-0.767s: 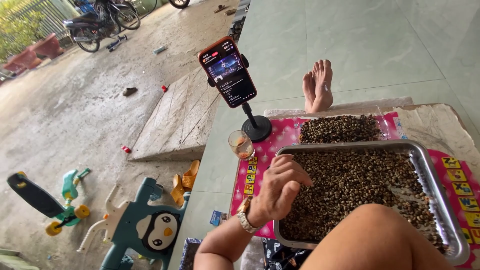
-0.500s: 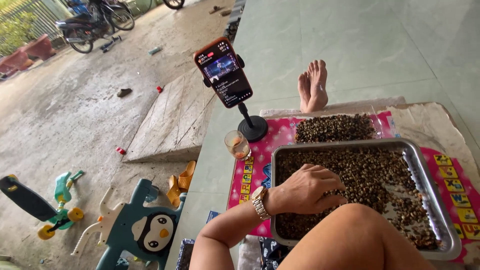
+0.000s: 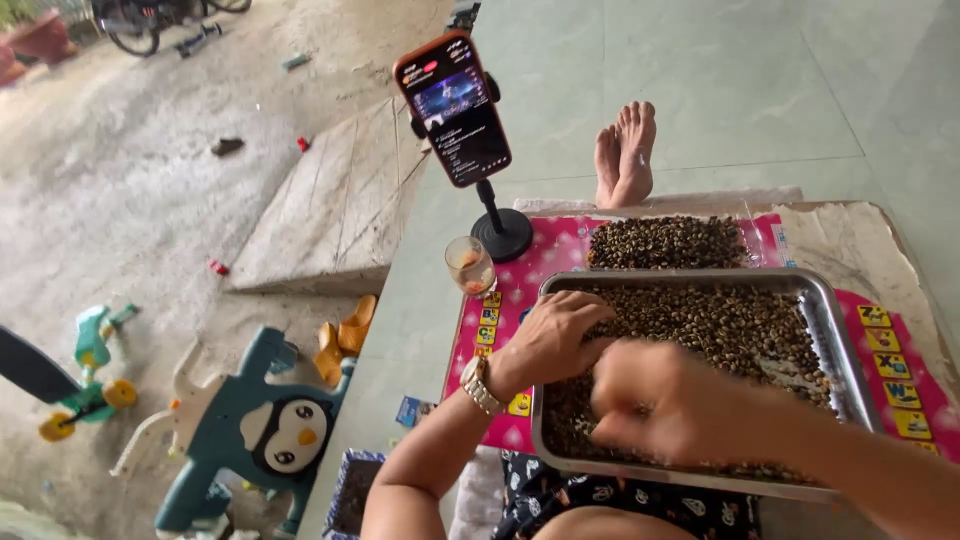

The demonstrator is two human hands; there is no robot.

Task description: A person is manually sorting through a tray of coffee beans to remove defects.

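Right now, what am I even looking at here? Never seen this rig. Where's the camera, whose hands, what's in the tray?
There is no machine: one camera sits on a person's head and looks down at their own bare hands. The left hand, with a wristwatch, rests on small brown seeds in a metal tray. The right hand is blurred over the tray; whether it grips anything cannot be told. The tray lies on a pink mat, beside a loose seed pile, a small glass and a phone on a stand.

Left hand (image 3: 550, 340) curled, fingers bent down; right hand (image 3: 665, 400) blurred, crossing in front.
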